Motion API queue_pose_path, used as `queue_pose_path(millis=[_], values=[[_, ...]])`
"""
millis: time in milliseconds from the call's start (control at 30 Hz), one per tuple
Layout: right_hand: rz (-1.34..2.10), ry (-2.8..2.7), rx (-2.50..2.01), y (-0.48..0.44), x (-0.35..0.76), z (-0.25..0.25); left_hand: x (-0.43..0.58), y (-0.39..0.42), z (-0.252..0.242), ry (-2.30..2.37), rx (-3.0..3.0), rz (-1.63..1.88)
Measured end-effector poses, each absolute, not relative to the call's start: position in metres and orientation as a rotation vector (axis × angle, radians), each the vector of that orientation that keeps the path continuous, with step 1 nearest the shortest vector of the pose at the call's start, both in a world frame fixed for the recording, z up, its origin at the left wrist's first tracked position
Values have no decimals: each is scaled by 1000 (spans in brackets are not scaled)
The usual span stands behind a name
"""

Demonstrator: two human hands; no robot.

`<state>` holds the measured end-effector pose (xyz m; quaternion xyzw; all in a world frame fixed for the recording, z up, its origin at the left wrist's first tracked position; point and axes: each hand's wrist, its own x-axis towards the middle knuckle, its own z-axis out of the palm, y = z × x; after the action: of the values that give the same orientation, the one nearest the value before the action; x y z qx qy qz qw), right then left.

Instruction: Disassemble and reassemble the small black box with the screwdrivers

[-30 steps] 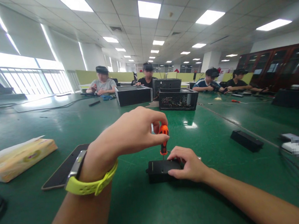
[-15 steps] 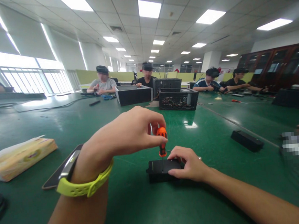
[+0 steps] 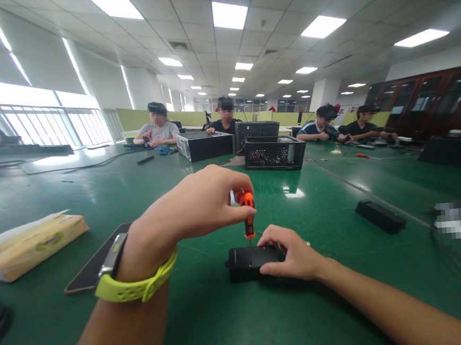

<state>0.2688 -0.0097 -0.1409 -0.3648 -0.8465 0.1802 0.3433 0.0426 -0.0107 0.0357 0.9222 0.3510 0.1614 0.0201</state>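
Observation:
My left hand (image 3: pixel 205 204), with a yellow-green watch band (image 3: pixel 138 286) at its wrist, grips an orange and black screwdriver (image 3: pixel 248 213) by the handle. The screwdriver stands upright, its thin shaft meeting the top of a black rectangular box (image 3: pixel 244 270). I cannot make out a screw under the tip. My right hand (image 3: pixel 290 253) is closed around the right end of that box, thumb at the near side and fingers over the far side. The box lies flat on the green table (image 3: pixel 210 323).
A yellow tissue pack (image 3: pixel 40 243) and a dark flat phone or pad (image 3: pixel 92 263) lie left. Another black box (image 3: pixel 380 216) is at right. Computer cases (image 3: pixel 275 153) stand farther back. Several people sit across the table. A second screwdriver (image 3: pixel 367 156) lies far right.
The screwdriver has stayed upright on the box, its handle slightly higher and farther left with my left hand. My right hand holds its place. The other person's hand at the right edge has gone from view.

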Motion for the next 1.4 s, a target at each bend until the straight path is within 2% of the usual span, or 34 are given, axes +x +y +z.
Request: queue_pose_path(millis=[500, 1000, 1267, 1400], values=[[406, -2117, -967, -11, 263, -142, 44, -12, 38, 1000, 2837, 486], [484, -2100, -1030, -11, 265, -140, 45, -13, 37, 884, 2866, 517], [496, -2165, -1014, -13, 265, -138, 44, -12, 38, 1091, 2885, 451], [492, -2176, -998, -12, 267, -141, 44, -12, 37, 910, 2866, 472]])
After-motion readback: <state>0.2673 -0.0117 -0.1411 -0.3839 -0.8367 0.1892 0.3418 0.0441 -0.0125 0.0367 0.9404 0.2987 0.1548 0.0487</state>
